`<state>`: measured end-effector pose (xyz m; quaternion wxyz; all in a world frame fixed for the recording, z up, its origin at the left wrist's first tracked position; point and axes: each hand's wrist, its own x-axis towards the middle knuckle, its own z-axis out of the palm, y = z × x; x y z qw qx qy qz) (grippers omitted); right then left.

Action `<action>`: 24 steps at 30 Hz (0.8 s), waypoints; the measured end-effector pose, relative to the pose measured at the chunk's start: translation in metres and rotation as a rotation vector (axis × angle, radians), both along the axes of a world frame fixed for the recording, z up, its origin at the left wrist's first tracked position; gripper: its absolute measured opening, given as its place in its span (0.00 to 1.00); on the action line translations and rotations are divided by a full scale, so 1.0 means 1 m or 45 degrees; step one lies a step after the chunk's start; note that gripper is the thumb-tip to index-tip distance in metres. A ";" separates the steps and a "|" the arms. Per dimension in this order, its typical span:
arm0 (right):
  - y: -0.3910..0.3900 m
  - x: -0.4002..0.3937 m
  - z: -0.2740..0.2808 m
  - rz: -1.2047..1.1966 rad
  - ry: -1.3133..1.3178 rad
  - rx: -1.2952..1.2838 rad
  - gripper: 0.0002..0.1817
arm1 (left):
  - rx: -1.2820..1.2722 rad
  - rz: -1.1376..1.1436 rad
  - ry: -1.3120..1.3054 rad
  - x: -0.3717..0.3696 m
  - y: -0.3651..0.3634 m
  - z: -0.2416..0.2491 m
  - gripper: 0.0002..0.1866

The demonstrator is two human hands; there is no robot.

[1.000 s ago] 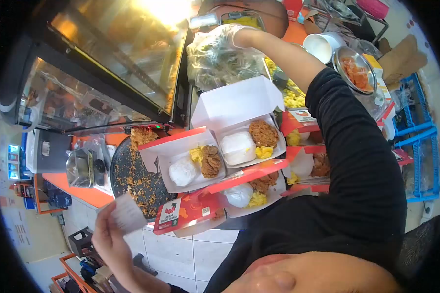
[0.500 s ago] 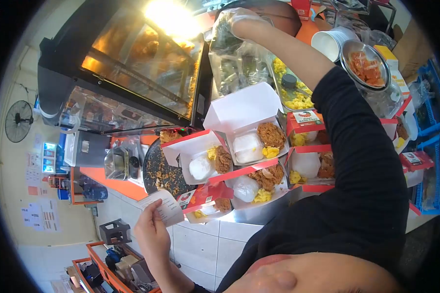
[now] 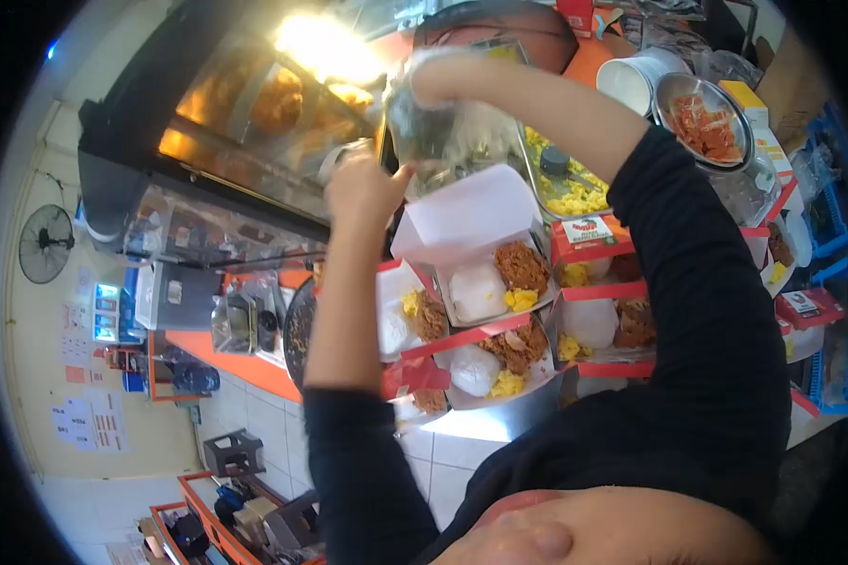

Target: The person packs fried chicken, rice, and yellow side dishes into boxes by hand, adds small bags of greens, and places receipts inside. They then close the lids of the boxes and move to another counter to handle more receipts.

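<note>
My left hand (image 3: 363,188) is raised in front of the glass warmer, its thumb out to the side and its fingers closed round a pale, blurred paper slip (image 3: 349,153). At the top, my right hand (image 3: 435,80), in a clear plastic glove, is over clear plastic bags (image 3: 471,141) with dark green contents. Motion smears its fingers, and what they hold is unclear. Below the hands stand open boxes; one box (image 3: 462,212) holds a white wrapped portion (image 3: 477,289), fried chicken (image 3: 522,266) and yellow egg (image 3: 521,298).
The lit warmer (image 3: 254,122) stands at the left. A tray of yellow egg (image 3: 575,193) with a dark scoop lies right of the bags. Farther right are white bowls (image 3: 625,85) and a metal bowl of orange pieces (image 3: 702,127). A black pan (image 3: 299,330) is partly behind my left arm.
My left hand has risen from beside the lower boxes to the warmer front, and the slip is now mostly hidden. My right hand has shifted slightly left and down.
</note>
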<state>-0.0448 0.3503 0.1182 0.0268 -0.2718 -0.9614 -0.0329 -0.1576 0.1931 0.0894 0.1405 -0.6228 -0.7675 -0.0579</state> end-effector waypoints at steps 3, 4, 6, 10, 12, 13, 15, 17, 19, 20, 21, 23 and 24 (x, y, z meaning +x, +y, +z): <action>-0.013 0.041 0.004 0.048 0.116 -0.053 0.16 | -0.033 -0.129 0.112 -0.012 0.049 -0.041 0.15; -0.010 0.061 -0.003 0.118 0.220 -0.100 0.18 | -0.044 -0.265 0.190 -0.014 0.051 -0.050 0.13; -0.005 0.096 -0.015 0.040 0.350 -0.066 0.20 | -0.087 -0.181 0.282 -0.011 0.052 -0.038 0.11; 0.016 0.151 -0.035 -0.212 0.923 -0.363 0.26 | -0.379 0.095 0.433 -0.038 0.057 -0.045 0.10; 0.017 0.169 -0.036 -0.316 0.964 -0.515 0.28 | -0.432 0.095 0.468 -0.043 0.050 -0.043 0.11; 0.015 0.173 -0.037 -0.403 0.972 -0.671 0.29 | -0.440 0.089 0.491 -0.038 0.053 -0.043 0.11; 0.018 0.162 -0.039 -0.295 0.833 -0.508 0.30 | 0.133 -0.301 0.140 -0.012 0.057 -0.053 0.11; 0.002 0.141 -0.026 -0.052 0.647 -0.179 0.27 | 0.094 -0.686 0.006 0.034 0.068 -0.043 0.12; -0.015 0.132 -0.005 -0.151 0.541 -0.152 0.27 | -0.268 -0.437 0.309 0.049 0.077 -0.037 0.12; -0.019 0.134 0.007 -0.238 0.430 -0.115 0.27 | -0.403 -0.204 0.384 0.044 0.080 -0.035 0.12; -0.021 0.147 0.013 -0.246 0.433 -0.106 0.27 | -0.533 0.032 0.457 0.035 0.084 -0.034 0.11; -0.026 0.175 0.025 -0.373 0.919 -0.361 0.29 | -0.443 0.149 0.483 -0.007 0.068 -0.043 0.09; -0.031 0.181 0.044 -0.360 0.902 -0.350 0.29 | -0.456 0.209 0.400 -0.019 0.059 -0.042 0.10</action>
